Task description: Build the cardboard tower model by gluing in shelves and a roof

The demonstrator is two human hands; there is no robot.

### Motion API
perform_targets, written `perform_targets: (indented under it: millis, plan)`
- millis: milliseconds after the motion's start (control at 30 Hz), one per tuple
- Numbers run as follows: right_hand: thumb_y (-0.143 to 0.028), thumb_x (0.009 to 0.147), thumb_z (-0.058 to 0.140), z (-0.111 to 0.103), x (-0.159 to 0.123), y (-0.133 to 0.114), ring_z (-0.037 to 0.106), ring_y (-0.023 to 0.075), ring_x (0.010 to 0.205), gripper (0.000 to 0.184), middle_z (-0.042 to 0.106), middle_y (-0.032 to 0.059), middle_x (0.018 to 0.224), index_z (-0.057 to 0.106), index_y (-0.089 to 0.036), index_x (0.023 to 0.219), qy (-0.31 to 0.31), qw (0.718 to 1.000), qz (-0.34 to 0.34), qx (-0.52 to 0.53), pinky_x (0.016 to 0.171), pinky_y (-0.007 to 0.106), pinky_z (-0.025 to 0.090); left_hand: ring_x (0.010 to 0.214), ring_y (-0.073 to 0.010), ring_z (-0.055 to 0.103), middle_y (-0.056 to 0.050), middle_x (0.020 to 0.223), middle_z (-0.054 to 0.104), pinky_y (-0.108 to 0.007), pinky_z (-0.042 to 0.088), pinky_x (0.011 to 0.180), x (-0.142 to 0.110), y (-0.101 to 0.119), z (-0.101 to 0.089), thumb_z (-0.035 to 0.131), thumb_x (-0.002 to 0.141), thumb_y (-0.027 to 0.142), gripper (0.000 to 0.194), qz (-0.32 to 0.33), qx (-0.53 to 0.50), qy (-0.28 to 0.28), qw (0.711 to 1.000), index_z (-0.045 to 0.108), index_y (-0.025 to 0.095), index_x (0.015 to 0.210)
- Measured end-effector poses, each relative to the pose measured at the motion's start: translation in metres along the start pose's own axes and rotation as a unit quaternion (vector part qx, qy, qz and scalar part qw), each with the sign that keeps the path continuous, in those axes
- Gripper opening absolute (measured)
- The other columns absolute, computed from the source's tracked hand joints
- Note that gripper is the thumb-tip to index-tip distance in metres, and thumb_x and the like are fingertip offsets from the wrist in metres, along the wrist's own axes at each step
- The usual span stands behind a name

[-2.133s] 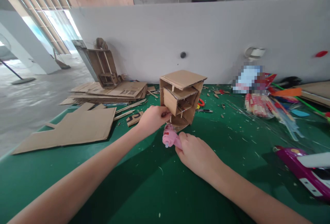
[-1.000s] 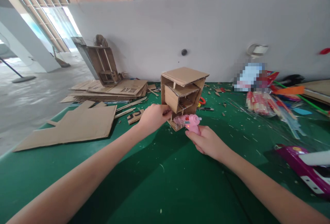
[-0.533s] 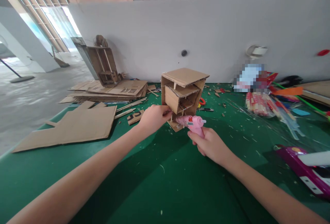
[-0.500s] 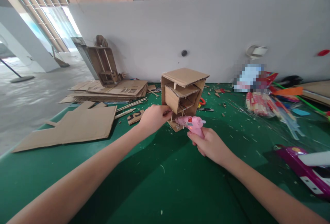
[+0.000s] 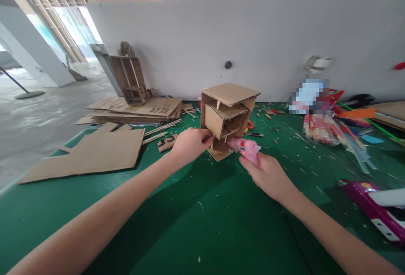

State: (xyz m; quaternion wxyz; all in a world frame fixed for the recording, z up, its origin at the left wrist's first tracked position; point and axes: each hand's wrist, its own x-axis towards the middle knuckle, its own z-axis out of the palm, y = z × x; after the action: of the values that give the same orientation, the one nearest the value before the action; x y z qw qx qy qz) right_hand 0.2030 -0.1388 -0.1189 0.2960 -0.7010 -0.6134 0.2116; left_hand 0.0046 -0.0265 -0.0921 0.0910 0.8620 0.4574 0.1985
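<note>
A small open-fronted cardboard shelf box (image 5: 230, 93) stands on the green tabletop, with tiers inside and thin wooden sticks between some of them. At its lower left side, my left hand (image 5: 192, 143) is closed with the fingertips pinched on the cardboard; the far fingers are partly hidden. My right hand (image 5: 270, 176) is wrapped round the handle of a pink hot glue gun (image 5: 250, 149). The gun's nozzle points left, at the right side of the box's lowest opening, with its orange light on. Whether the tip touches the box I cannot tell.
Flat cardboard sheets (image 5: 104, 152) and stacked cardboard (image 5: 142, 108) lie left, beside wooden sticks (image 5: 163, 127). Behind the box are a utility knife (image 5: 254, 134) and scraps. Bagged sticks (image 5: 319, 129) and a purple device (image 5: 370, 203) are to the right.
The glue gun in my right hand has moved right, its nozzle drawing back from the middle of the lowest opening towards its right side. My left hand stays at the box.
</note>
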Motion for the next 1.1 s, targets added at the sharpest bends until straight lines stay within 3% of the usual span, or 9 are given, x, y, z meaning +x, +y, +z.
perform_targets:
  millis: [133,200,300,367,500,833,1100]
  plan:
    - [-0.044,0.092,0.045,0.005,0.0,0.0,0.058,0.0194,0.049,0.028,0.056,-0.0007,0.05,0.058,-0.023,0.078,-0.001,1.0,-0.008,0.019,0.054,0.03,0.043,0.054,-0.0147,0.05,-0.001,0.061,0.062,-0.027,0.03,0.053,-0.003,-0.006,-0.009,0.049,0.081,0.032,0.022,0.022,0.01,0.022,0.999,0.066,0.022,0.072]
    - [-0.044,0.092,0.044,0.007,0.001,-0.001,0.057,0.0182,0.046,0.028,0.055,-0.0016,0.05,0.057,-0.023,0.078,0.0,0.999,-0.013,0.03,0.053,0.03,0.043,0.053,-0.014,0.048,0.0,0.057,0.057,-0.028,0.031,0.054,-0.002,-0.011,-0.012,0.049,0.079,0.029,0.017,0.023,0.011,0.082,0.996,0.061,0.02,0.069]
    - [-0.045,0.093,0.043,0.01,0.001,-0.004,0.054,0.016,0.041,0.03,0.053,-0.0032,0.048,0.051,-0.024,0.073,-0.007,0.999,-0.004,0.031,0.051,0.03,0.043,0.058,-0.014,0.053,-0.001,0.07,0.062,-0.027,0.035,0.055,0.003,-0.019,-0.011,0.052,0.078,0.03,0.016,0.013,-0.026,0.15,0.988,0.057,0.019,0.088]
    - [-0.044,0.093,0.042,0.01,0.001,-0.006,0.053,0.0148,0.039,0.032,0.052,-0.0038,0.046,0.046,-0.024,0.069,-0.019,0.999,0.007,0.028,0.049,0.029,0.042,0.062,-0.0138,0.056,-0.003,0.084,0.066,-0.026,0.037,0.055,0.007,-0.022,-0.007,0.053,0.08,0.034,0.025,0.011,-0.05,0.116,0.992,0.053,0.018,0.099]
    - [-0.044,0.094,0.041,0.01,-0.002,-0.008,0.055,0.0132,0.041,0.035,0.053,-0.0041,0.045,0.04,-0.024,0.065,-0.023,0.999,0.017,0.03,0.05,0.026,0.042,0.063,-0.0152,0.058,-0.004,0.081,0.068,-0.026,0.036,0.055,0.011,-0.02,-0.002,0.048,0.083,0.029,0.013,0.008,-0.023,0.042,0.999,0.055,0.019,0.082]
    - [-0.047,0.093,0.043,0.012,0.001,-0.001,0.052,0.0127,0.038,0.042,0.052,-0.0043,0.037,0.04,-0.024,0.058,-0.017,0.998,0.04,0.038,0.049,0.026,0.04,0.052,-0.0158,0.049,-0.002,0.063,0.06,-0.027,0.024,0.047,0.0,-0.008,-0.012,0.047,0.08,0.033,0.019,-0.003,0.034,0.039,0.999,0.05,0.02,0.066]
    - [-0.047,0.093,0.042,0.012,0.004,0.0,0.05,0.0122,0.037,0.042,0.051,-0.0041,0.036,0.04,-0.024,0.057,-0.02,0.998,0.039,0.04,0.048,0.026,0.039,0.055,-0.0184,0.054,-0.003,0.061,0.06,-0.028,0.025,0.047,-0.001,-0.004,-0.012,0.044,0.08,0.032,0.021,0.01,0.086,0.029,0.996,0.056,0.019,0.068]
